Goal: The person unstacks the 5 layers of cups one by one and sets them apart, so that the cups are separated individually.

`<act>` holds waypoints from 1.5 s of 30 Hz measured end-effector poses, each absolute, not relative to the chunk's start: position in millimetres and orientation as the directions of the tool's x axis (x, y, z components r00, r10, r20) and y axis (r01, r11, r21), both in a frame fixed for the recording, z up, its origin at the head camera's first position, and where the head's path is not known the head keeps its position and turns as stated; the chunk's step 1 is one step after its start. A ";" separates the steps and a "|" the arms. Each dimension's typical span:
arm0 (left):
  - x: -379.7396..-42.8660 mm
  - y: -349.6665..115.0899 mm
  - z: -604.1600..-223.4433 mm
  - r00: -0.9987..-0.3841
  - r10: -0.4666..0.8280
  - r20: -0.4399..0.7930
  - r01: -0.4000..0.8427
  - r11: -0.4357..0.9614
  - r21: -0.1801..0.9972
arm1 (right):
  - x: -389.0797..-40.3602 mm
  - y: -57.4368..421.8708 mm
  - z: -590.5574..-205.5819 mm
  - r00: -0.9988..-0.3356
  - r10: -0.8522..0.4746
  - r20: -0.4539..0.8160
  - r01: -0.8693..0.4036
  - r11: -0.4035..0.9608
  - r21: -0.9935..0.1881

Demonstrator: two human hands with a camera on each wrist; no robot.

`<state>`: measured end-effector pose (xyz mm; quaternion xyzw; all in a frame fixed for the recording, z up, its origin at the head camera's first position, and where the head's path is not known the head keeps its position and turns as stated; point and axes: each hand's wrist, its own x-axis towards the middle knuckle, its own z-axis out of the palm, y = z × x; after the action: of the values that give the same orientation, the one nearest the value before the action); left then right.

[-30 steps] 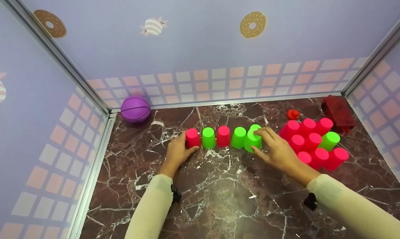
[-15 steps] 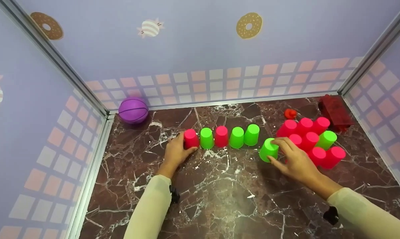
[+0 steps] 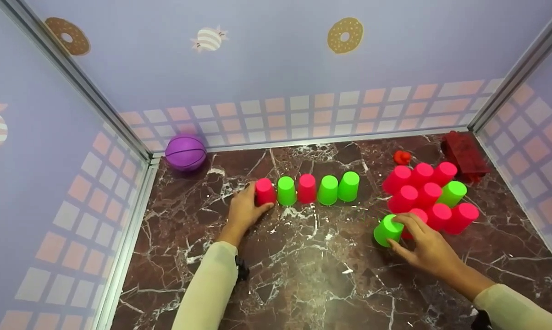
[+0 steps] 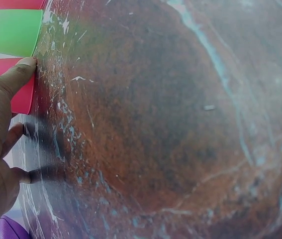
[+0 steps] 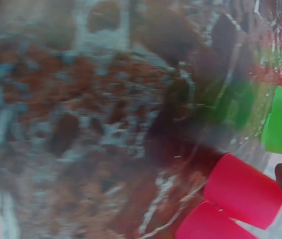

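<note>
My left hand (image 3: 245, 208) grips the pink cup (image 3: 264, 190) at the left end of a row of upside-down cups. In the left wrist view, its thumb (image 4: 19, 74) lies across that pink cup (image 4: 21, 92). Rightward along the row stand a green cup (image 3: 286, 191), a pink cup (image 3: 307, 189) and two more green cups, the last one (image 3: 349, 186) slightly farther back. My right hand (image 3: 429, 250) holds another upside-down green cup (image 3: 387, 231) between thumb and fingers, at the front left of a cluster of pink cups (image 3: 426, 195). A green cup (image 3: 453, 194) stands at that cluster's right side.
A purple ball (image 3: 185, 153) sits in the back left corner. Behind the cluster lie a small red object (image 3: 402, 157) and a dark red, block-like object (image 3: 466, 156). Patterned panels (image 3: 276, 68) bound the marbled surface (image 3: 299, 275) at the back and both sides.
My right hand has carried the green cup from the row's right end rightward and toward me, beside the pink cluster. My left hand stays on its pink cup.
</note>
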<state>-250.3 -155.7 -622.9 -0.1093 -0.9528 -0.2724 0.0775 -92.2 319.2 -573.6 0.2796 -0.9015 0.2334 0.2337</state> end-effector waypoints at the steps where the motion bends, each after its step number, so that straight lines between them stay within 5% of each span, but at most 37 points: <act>1: -252.2 -156.2 -626.6 -0.964 0.165 0.211 0.251 0.832 0.496 | -89.6 322.3 -575.4 -0.729 -0.401 0.555 -0.621 0.728 -0.289; 14: -283.1 -169.5 -680.4 -0.957 0.189 0.222 0.268 0.869 0.416 | -59.6 358.8 -594.6 -0.751 -0.398 0.527 -0.614 0.714 -0.336; 33: -247.2 -151.3 -612.1 -0.983 0.143 0.112 0.180 0.851 0.494 | -48.7 385.7 -609.6 -0.801 -0.380 0.462 -0.555 0.761 -0.336; 40: -279.4 -169.0 -676.1 -0.959 0.180 0.221 0.261 0.863 0.432 | -48.3 384.3 -605.2 -0.803 -0.392 0.449 -0.559 0.758 -0.337; 45: -280.9 -168.8 -677.9 -0.960 0.179 0.215 0.257 0.870 0.421 | -52.0 385.3 -605.5 -0.748 -0.397 0.532 -0.615 0.716 -0.331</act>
<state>-280.9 -168.8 -677.9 -0.1132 -0.9632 -0.2285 0.0850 -52.0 385.3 -605.5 0.2807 -0.9006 0.2512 0.2170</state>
